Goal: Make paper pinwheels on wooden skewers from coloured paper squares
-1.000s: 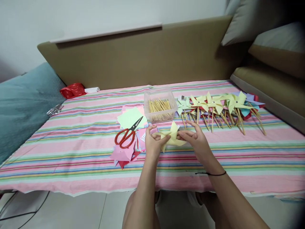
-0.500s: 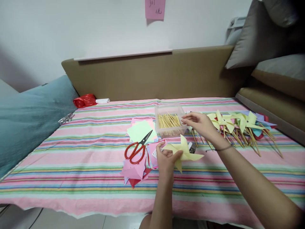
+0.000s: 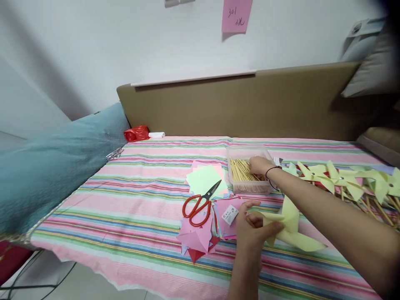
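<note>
The yellow pinwheel (image 3: 290, 228) is nearer me than the box (image 3: 250, 188), pinched between my left hand's (image 3: 251, 233) thumb and fingers; squeezing harder could crease its blades. My right hand (image 3: 258, 166) is down in the box among the sticks (image 3: 239, 171); I can't tell how far those fingers are open or whether they grip any. A hasty pull could scatter sticks, and my forearm could brush the other pinwheels (image 3: 342, 179) right of the box.

Looks like a home w/ brn padded sofa back (image 3: 193, 110) @ far edge of pink-striped cloth (image 3: 125, 216), blue fabric-covered armrest (image 3: 62, 158) @ L edge.
</note>
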`<action>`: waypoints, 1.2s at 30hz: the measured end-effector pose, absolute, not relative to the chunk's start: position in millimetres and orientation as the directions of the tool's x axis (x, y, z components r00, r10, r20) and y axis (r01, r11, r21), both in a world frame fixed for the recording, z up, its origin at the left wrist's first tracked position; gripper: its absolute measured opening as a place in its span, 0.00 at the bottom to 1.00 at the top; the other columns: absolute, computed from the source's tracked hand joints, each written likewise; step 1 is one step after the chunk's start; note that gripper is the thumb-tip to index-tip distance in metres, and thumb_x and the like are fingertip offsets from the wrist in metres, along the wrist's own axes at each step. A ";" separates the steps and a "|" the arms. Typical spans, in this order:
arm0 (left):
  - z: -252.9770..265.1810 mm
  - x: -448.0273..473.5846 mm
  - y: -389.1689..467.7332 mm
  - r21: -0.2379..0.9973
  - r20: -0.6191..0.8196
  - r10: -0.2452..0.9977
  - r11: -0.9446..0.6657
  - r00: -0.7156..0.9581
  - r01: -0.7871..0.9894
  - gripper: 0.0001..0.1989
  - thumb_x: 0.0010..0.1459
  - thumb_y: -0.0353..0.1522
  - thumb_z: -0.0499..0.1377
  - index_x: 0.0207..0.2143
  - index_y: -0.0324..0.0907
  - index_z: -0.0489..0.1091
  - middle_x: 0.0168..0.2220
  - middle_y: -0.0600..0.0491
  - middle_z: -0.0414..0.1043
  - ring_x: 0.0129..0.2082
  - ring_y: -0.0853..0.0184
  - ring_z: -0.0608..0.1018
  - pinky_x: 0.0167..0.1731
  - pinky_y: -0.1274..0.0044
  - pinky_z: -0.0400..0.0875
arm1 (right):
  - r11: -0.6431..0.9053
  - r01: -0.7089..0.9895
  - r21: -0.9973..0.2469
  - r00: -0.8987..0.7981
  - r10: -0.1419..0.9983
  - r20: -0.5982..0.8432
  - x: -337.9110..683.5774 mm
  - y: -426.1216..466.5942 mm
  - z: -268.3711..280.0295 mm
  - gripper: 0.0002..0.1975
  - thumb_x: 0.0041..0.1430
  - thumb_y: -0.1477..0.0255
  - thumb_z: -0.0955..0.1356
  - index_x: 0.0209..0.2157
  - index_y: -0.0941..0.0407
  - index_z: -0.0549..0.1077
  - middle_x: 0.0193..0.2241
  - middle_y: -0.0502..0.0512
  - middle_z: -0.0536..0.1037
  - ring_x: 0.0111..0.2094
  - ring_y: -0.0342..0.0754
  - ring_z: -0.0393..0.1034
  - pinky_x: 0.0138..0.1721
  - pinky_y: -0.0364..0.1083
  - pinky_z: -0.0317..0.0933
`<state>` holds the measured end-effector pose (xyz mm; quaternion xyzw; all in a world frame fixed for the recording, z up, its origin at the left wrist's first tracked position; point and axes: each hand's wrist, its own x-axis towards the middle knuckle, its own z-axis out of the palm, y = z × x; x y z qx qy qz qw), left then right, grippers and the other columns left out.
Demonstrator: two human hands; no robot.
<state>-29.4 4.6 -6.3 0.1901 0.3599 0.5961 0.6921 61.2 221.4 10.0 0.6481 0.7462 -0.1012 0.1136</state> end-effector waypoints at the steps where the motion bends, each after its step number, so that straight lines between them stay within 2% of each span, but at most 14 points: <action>1: -5.0 -29.8 3.9 0.691 -0.272 0.962 0.223 0.039 -0.688 0.34 0.23 0.31 0.75 0.37 0.39 0.64 0.18 0.61 0.68 0.19 0.74 0.71 0.23 0.81 0.66 | 0.140 0.990 -0.013 -0.138 0.943 -0.304 61.1 220.7 9.5 0.15 0.62 0.67 0.66 0.48 0.60 0.69 0.45 0.59 0.73 0.42 0.48 0.71 0.42 0.51 0.68; 4: -1.1 -31.3 2.1 0.688 -0.270 0.962 0.220 0.038 -0.692 0.32 0.25 0.31 0.74 0.36 0.40 0.64 0.17 0.62 0.66 0.20 0.74 0.71 0.23 0.81 0.65 | 0.149 0.987 -0.064 -0.160 0.955 -0.248 62.1 217.7 17.0 0.10 0.59 0.69 0.68 0.38 0.61 0.74 0.37 0.58 0.77 0.37 0.48 0.73 0.39 0.48 0.66; 7: 1.8 -32.7 0.8 0.690 -0.248 0.969 0.186 0.013 -0.699 0.32 0.28 0.32 0.74 0.37 0.40 0.64 0.17 0.65 0.59 0.19 0.77 0.67 0.23 0.84 0.62 | 0.180 0.971 -0.156 -0.197 0.975 -0.098 66.3 211.8 39.5 0.04 0.52 0.74 0.69 0.26 0.60 0.75 0.27 0.59 0.78 0.35 0.51 0.74 0.36 0.44 0.63; 9: 2.0 -33.3 0.9 0.711 -0.243 0.970 0.171 -0.011 -0.682 0.33 0.31 0.32 0.73 0.41 0.40 0.63 0.17 0.67 0.54 0.18 0.79 0.63 0.22 0.85 0.59 | 0.214 0.949 -0.231 -0.212 0.977 0.030 72.0 201.8 59.7 0.04 0.51 0.75 0.67 0.27 0.59 0.74 0.28 0.58 0.79 0.36 0.51 0.74 0.36 0.43 0.61; 11: 0.6 -33.0 1.8 0.735 -0.245 0.969 0.173 -0.019 -0.656 0.34 0.34 0.32 0.72 0.44 0.41 0.62 0.17 0.67 0.50 0.17 0.80 0.59 0.21 0.86 0.56 | 0.246 0.920 -0.305 -0.210 0.967 0.146 80.9 183.4 78.2 0.06 0.54 0.75 0.64 0.33 0.58 0.72 0.32 0.55 0.78 0.36 0.48 0.73 0.37 0.41 0.61; 13: -1.3 -31.4 3.2 0.749 -0.241 0.971 0.180 -0.009 -0.637 0.36 0.35 0.33 0.72 0.47 0.42 0.60 0.17 0.67 0.53 0.17 0.79 0.60 0.20 0.85 0.56 | 0.287 0.860 -0.422 -0.200 0.950 0.239 93.2 156.0 89.7 0.10 0.56 0.76 0.60 0.38 0.57 0.69 0.32 0.52 0.76 0.33 0.43 0.72 0.34 0.40 0.61; 15: -2.2 -28.8 4.3 0.748 -0.223 0.975 0.172 0.001 -0.642 0.38 0.34 0.34 0.72 0.48 0.42 0.58 0.19 0.65 0.59 0.19 0.77 0.65 0.22 0.83 0.60 | 0.365 0.603 -0.710 -0.138 0.924 0.357 107.6 122.0 90.2 0.08 0.56 0.75 0.61 0.38 0.56 0.68 0.26 0.49 0.71 0.26 0.42 0.68 0.28 0.40 0.59; 18: -1.2 -23.9 4.5 0.741 -0.195 0.981 0.148 0.001 -0.655 0.39 0.35 0.32 0.71 0.49 0.43 0.57 0.21 0.63 0.63 0.23 0.73 0.71 0.26 0.81 0.64 | 0.258 0.368 -0.893 -0.031 0.963 0.266 128.3 69.1 69.8 0.07 0.58 0.67 0.63 0.34 0.55 0.70 0.21 0.46 0.64 0.22 0.41 0.58 0.22 0.40 0.51; 20: -0.5 -20.5 4.0 0.765 -0.180 0.984 0.140 0.000 -0.629 0.38 0.36 0.32 0.71 0.49 0.43 0.57 0.21 0.64 0.63 0.22 0.74 0.71 0.26 0.81 0.65 | 0.130 0.227 -0.965 0.014 0.991 0.137 138.3 39.1 46.8 0.12 0.58 0.62 0.64 0.31 0.56 0.72 0.22 0.47 0.64 0.21 0.41 0.55 0.22 0.41 0.49; 23: -1.6 -15.2 3.9 0.837 -0.160 0.987 0.142 0.012 -0.529 0.37 0.37 0.33 0.70 0.49 0.43 0.56 0.21 0.62 0.66 0.22 0.72 0.72 0.24 0.81 0.65 | 0.025 -0.009 -1.000 0.039 0.999 0.025 145.4 8.4 12.4 0.16 0.55 0.57 0.67 0.30 0.56 0.73 0.22 0.47 0.63 0.21 0.40 0.53 0.21 0.42 0.49; 25: -3.7 -11.9 4.8 0.882 -0.144 0.989 0.146 0.039 -0.447 0.37 0.38 0.33 0.70 0.49 0.44 0.55 0.25 0.58 0.71 0.23 0.70 0.75 0.25 0.80 0.68 | -0.061 -0.109 -0.992 -0.015 0.998 -0.060 146.7 -2.2 -3.6 0.15 0.52 0.57 0.70 0.27 0.56 0.72 0.19 0.46 0.61 0.20 0.40 0.54 0.22 0.42 0.50; 27: -5.9 -9.0 6.3 0.916 -0.129 0.989 0.146 0.069 -0.374 0.37 0.39 0.33 0.69 0.49 0.44 0.54 0.27 0.56 0.74 0.24 0.68 0.77 0.25 0.78 0.70 | -0.113 -0.156 -0.981 -0.046 0.993 -0.107 147.5 -6.6 -12.4 0.14 0.49 0.59 0.72 0.27 0.56 0.71 0.19 0.45 0.62 0.21 0.40 0.56 0.23 0.42 0.53; 30: -8.2 -5.2 9.1 0.940 -0.120 0.989 0.142 0.086 -0.310 0.36 0.38 0.32 0.70 0.48 0.44 0.56 0.25 0.56 0.74 0.22 0.68 0.77 0.24 0.78 0.71 | -0.121 -0.191 -0.974 -0.029 0.993 -0.117 150.4 -6.4 -16.9 0.14 0.46 0.61 0.74 0.26 0.57 0.71 0.20 0.47 0.66 0.22 0.40 0.59 0.24 0.41 0.56; 36: -8.3 2.0 9.4 0.927 -0.117 0.986 0.152 0.121 -0.342 0.35 0.40 0.33 0.69 0.49 0.44 0.56 0.27 0.54 0.75 0.24 0.68 0.78 0.25 0.79 0.71 | -0.110 -0.195 -0.975 0.065 0.990 -0.125 157.6 -4.0 -18.1 0.13 0.46 0.61 0.74 0.28 0.56 0.74 0.22 0.48 0.69 0.25 0.43 0.64 0.28 0.42 0.60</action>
